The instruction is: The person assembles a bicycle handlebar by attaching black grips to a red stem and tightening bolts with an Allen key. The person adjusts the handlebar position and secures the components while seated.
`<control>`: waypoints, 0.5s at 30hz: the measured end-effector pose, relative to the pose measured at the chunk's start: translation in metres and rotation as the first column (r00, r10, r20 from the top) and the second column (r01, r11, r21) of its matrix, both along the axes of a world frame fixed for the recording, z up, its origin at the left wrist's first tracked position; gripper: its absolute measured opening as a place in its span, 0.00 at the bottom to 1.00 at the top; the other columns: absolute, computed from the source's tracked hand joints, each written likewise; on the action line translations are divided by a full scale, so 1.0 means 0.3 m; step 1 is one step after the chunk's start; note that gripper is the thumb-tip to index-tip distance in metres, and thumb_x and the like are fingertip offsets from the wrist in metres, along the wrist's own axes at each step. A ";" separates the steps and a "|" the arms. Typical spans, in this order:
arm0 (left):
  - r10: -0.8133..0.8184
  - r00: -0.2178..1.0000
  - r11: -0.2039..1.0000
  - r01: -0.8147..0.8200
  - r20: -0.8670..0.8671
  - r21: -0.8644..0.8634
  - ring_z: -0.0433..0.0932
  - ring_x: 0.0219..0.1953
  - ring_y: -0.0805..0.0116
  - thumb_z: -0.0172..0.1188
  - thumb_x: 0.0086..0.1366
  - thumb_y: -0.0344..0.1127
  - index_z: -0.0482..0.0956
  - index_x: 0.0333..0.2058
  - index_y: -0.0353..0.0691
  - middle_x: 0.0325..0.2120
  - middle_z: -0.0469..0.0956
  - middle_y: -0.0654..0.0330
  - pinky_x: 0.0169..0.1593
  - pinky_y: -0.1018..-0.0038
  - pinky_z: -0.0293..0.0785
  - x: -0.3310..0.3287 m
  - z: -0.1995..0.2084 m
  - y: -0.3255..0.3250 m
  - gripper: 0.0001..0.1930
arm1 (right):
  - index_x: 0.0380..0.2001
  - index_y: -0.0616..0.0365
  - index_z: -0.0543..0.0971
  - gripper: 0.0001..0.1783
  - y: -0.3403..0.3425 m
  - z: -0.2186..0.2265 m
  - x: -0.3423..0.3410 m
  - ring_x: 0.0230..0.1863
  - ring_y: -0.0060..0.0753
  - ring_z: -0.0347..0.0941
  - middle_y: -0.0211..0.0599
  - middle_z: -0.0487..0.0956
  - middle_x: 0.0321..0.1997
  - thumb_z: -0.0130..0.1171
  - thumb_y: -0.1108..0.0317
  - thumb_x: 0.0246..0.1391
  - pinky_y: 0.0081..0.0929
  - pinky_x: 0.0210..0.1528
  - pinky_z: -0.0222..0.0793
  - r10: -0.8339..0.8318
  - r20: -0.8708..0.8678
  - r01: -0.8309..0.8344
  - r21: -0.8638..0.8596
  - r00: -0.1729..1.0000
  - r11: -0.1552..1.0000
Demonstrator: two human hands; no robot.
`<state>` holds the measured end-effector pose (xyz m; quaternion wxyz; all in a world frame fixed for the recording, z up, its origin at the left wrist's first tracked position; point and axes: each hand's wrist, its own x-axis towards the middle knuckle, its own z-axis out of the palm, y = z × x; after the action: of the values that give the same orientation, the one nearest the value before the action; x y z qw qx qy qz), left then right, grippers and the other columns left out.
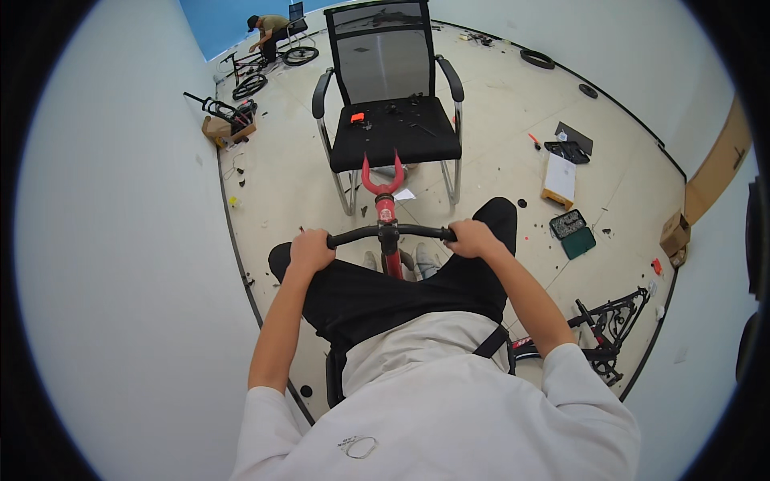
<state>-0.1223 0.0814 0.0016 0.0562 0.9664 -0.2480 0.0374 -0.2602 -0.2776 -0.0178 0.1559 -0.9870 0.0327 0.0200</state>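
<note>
A black bicycle handlebar (421, 230) runs across in front of my knees. My left hand (312, 250) is wrapped round its left end, and my right hand (472, 239) grips the right end. At the bar's middle sits a black stem (388, 231), fixed above a red frame tube (392, 264) that runs down between my legs. Beyond the stem, a red fork (382, 185) points away from me, its two prongs in front of the chair seat. No wheel sits in the fork. The lower part of the frame is hidden by my legs.
A black mesh chair (385, 132) stands ahead with small parts and an orange piece on its seat. Right lie a green case (577, 242), a white box (559, 178) and a black bicycle frame (613, 329). Far left, another person (273, 34) bends over a bicycle near a cardboard box (216, 128).
</note>
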 end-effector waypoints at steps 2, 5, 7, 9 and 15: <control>-0.034 0.999 0.999 0.033 0.006 0.043 0.82 0.32 0.46 0.63 0.55 0.41 0.85 0.30 0.42 0.27 0.82 0.47 0.41 0.55 0.79 -0.022 0.052 0.008 0.10 | 0.30 0.54 0.84 0.15 0.018 -0.045 -0.027 0.40 0.55 0.81 0.50 0.83 0.33 0.62 0.54 0.49 0.47 0.44 0.77 0.000 -0.008 0.000 0.015 1.000 1.000; -0.045 0.999 0.997 0.044 0.011 0.063 0.82 0.32 0.47 0.62 0.53 0.40 0.85 0.29 0.41 0.26 0.82 0.48 0.40 0.56 0.79 -0.050 0.058 0.015 0.10 | 0.26 0.55 0.84 0.13 0.025 -0.042 -0.044 0.37 0.55 0.81 0.50 0.83 0.31 0.62 0.56 0.47 0.47 0.42 0.77 0.015 0.005 -0.015 0.023 1.000 1.000; -0.030 0.999 0.998 0.030 0.015 0.048 0.83 0.32 0.47 0.61 0.51 0.37 0.85 0.29 0.39 0.27 0.83 0.48 0.39 0.57 0.79 -0.063 0.048 0.009 0.09 | 0.24 0.55 0.83 0.12 0.025 -0.039 -0.042 0.36 0.55 0.81 0.50 0.82 0.29 0.62 0.57 0.45 0.47 0.41 0.77 0.016 0.039 -0.016 -0.004 0.999 1.000; -0.016 0.999 1.000 0.016 0.031 0.002 0.82 0.32 0.47 0.61 0.52 0.39 0.85 0.29 0.41 0.26 0.82 0.49 0.39 0.56 0.79 -0.044 0.018 0.006 0.09 | 0.23 0.55 0.83 0.12 0.009 -0.014 -0.025 0.34 0.55 0.81 0.49 0.82 0.28 0.61 0.58 0.44 0.47 0.39 0.77 0.010 0.097 -0.006 -0.043 0.995 0.999; 0.010 0.995 1.000 -0.007 0.098 -0.030 0.81 0.30 0.46 0.60 0.51 0.38 0.84 0.26 0.41 0.24 0.82 0.49 0.36 0.55 0.77 0.003 0.026 -0.028 0.08 | 0.25 0.58 0.81 0.13 -0.018 0.065 0.015 0.32 0.56 0.80 0.49 0.81 0.26 0.62 0.58 0.49 0.48 0.36 0.76 0.057 0.163 -0.036 -0.128 0.985 0.991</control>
<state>-0.1213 0.0730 0.0095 0.0583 0.9635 -0.2456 0.0886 -0.2555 -0.2830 0.0015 0.0955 -0.9935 -0.0021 -0.0611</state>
